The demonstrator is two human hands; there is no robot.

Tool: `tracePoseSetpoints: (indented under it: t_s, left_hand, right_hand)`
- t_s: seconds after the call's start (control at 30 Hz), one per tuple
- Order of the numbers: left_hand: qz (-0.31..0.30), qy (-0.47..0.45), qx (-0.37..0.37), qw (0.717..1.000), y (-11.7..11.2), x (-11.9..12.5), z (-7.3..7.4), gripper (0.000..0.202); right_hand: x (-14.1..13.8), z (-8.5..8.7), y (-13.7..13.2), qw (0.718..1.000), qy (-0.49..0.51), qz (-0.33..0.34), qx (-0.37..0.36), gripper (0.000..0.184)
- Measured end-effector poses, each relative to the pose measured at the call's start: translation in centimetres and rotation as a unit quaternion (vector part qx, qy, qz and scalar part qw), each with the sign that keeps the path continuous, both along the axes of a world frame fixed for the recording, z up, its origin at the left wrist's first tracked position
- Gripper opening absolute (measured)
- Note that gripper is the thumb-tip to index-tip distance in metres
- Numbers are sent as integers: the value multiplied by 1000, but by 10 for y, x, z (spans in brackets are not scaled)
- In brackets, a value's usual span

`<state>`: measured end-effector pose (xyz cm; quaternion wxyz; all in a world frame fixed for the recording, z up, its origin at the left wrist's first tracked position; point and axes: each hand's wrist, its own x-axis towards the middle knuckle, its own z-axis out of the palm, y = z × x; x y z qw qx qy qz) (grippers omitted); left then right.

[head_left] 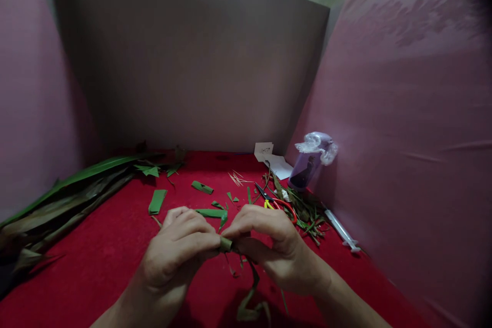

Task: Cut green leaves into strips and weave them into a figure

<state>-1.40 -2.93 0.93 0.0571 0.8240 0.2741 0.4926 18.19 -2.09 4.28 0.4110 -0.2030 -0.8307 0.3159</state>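
L hand & R hand meet over red cloth, fingers of both clamped on small rolled leaf strip. Strip's loose end hangs below. Scissors lie just behind R hand.

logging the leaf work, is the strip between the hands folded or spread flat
Folded: the leaf strip is a small tight bundle pinched between the left hand and right hand, its loose end trailing below.
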Motion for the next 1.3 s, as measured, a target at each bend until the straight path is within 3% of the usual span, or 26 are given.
tracePoseSetpoints:
  t_s: [0.13, 0.33, 0.5, 0.6, 0.73, 0.93, 1.3]
  left_hand:
    - [-24, 20, -23, 999, -2, -3, 2, 24]
    - [-58, 0, -51, 997, -6, -6, 7, 30]
    - [-54, -24, -49, 997, -5, -6, 6, 31]
    - [-52, -27, -56, 997, -5, -7, 5, 32]
    - [-52, -41, -59, 996, -5, -7, 5, 35]
    - [-41, -51, -45, 997, -4, -8, 4, 35]
    - [-46, -43, -46, 997, -3, -7, 3, 30]
  right_hand:
    - [-1, -2, 1, 1000, 19, -2, 10, 11]
    - [-5, -7, 0, 997, 42, -60, 13, 11]
    - [0, -5, 3, 997, 60, -22, -41, 9]
    - [3, -5, 5, 992, 55, -8, -112, 8]
    - [6, -4, 9, 973, 49, 4, -225, 10]
    - [13, -5, 18, 940, 69, 78, -325, 19]
    - [11, -6, 21, 937, 101, 67, -327, 17]
